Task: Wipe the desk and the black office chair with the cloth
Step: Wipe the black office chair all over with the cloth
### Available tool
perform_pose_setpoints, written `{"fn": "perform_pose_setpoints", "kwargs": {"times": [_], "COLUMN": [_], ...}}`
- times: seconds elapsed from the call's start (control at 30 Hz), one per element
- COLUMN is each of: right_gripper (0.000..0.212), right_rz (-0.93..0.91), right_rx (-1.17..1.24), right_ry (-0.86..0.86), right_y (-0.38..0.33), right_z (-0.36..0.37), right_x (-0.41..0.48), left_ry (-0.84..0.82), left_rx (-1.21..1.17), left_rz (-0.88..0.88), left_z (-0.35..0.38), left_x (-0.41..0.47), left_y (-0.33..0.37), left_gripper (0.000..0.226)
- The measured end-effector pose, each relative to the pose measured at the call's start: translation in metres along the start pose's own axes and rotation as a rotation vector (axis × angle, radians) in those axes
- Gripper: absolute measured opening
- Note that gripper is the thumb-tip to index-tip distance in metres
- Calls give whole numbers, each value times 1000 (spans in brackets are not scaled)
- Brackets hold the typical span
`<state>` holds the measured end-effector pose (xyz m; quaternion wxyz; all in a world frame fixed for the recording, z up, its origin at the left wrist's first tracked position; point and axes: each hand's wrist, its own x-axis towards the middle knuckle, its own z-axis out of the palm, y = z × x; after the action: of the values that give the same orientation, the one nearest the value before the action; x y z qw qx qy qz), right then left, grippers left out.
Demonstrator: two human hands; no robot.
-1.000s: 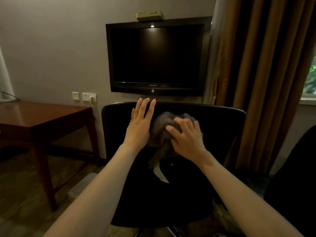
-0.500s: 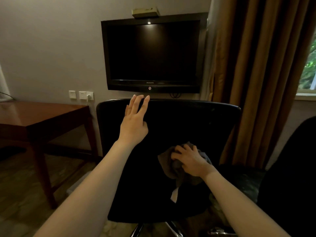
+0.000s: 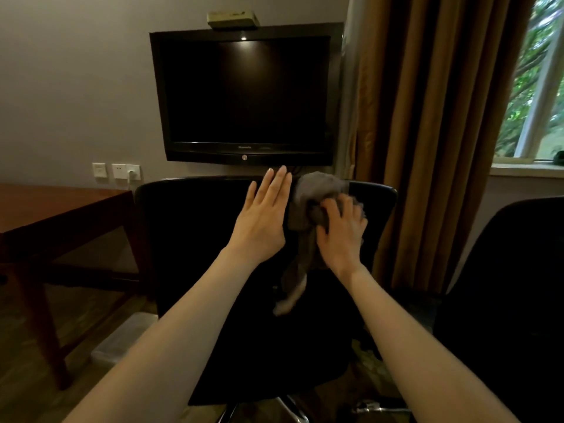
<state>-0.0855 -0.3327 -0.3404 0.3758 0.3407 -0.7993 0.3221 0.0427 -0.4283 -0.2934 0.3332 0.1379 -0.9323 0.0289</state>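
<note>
The black office chair (image 3: 189,239) stands in front of me with its backrest facing me. My right hand (image 3: 341,233) grips a bunched grey cloth (image 3: 317,190) and presses it against the top of the backrest, right of centre. A loose tail of the cloth hangs down below the hand. My left hand (image 3: 264,221) lies flat with straight fingers on the backrest, just left of the cloth. The brown wooden desk (image 3: 55,212) stands at the left, against the wall.
A dark wall-mounted television (image 3: 244,96) hangs above the chair. Brown curtains (image 3: 427,132) and a window (image 3: 531,80) fill the right. A second black chair (image 3: 512,300) is at the right edge. Wall sockets (image 3: 117,171) sit left of the chair; a pale bin (image 3: 122,340) stands on the floor beside the desk.
My right hand has carried the cloth up from the lower backrest to its top edge. My left hand stays flat near the top; the two hands are now close together.
</note>
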Motion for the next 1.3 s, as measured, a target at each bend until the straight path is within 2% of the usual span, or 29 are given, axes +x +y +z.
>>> {"fn": "perform_pose_setpoints", "kwargs": {"times": [0.17, 0.23, 0.33, 0.4, 0.5, 0.53, 0.57, 0.67, 0.77, 0.8, 0.9, 0.97, 1.03, 1.13, 1.2, 1.3], "right_gripper": [51, 52, 44, 39, 40, 40, 42, 51, 56, 56, 51, 51, 49, 43, 43, 46], "right_rz": [-77, -125, -118, -60, 146, 196, 217, 175, 206, 184, 9, 18, 75, 156, 302, 380], "right_rx": [-174, -172, -76, -25, 102, 131, 126, 42, 72, 34, -132, -152, -61, 7, 61, 209], "right_ry": [-612, -704, -585, -346, 93, 171, 175, -25, -150, -241, -661, -771, -701, -416, -211, -37], "right_y": [21, 33, 43, 42, 32, 28, 24, 17, 23, 30, 59, 78, 90, 86, 75, 61], "right_z": [27, 24, 5, -10, -35, -42, -47, -42, -20, -12, 8, 16, 15, -2, -18, -34], "right_x": [-41, -47, -38, -25, 0, 10, 19, 31, 16, 7, -36, -67, -78, -53, -26, 9], "left_ry": [-98, -95, -88, -84, -75, -78, -76, -50, -28, -17, -30, -63, -75, -80, -92, -77], "left_rx": [78, 71, 80, 105, 121, 125, 128, 120, 125, 134, 138, 145, 167, 184, 164, 134], "left_rz": [-26, -32, -35, -45, -68, -73, -75, -107, -174, -188, -191, -181, -186, -207, -226, -249], "left_z": [8, 8, 9, 10, 11, 12, 12, 11, 14, 15, 15, 15, 14, 16, 18, 23], "left_x": [4, 4, 2, 0, -1, 0, 0, 1, 3, 4, 6, 6, 7, 8, 7, 8], "left_y": [-2, 0, -1, -4, -2, 1, 3, 12, 18, 19, 22, 23, 22, 22, 26, 35], "left_gripper": [88, 90, 91, 90, 87, 87, 86, 83, 83, 84, 84, 85, 86, 87, 89, 88]}}
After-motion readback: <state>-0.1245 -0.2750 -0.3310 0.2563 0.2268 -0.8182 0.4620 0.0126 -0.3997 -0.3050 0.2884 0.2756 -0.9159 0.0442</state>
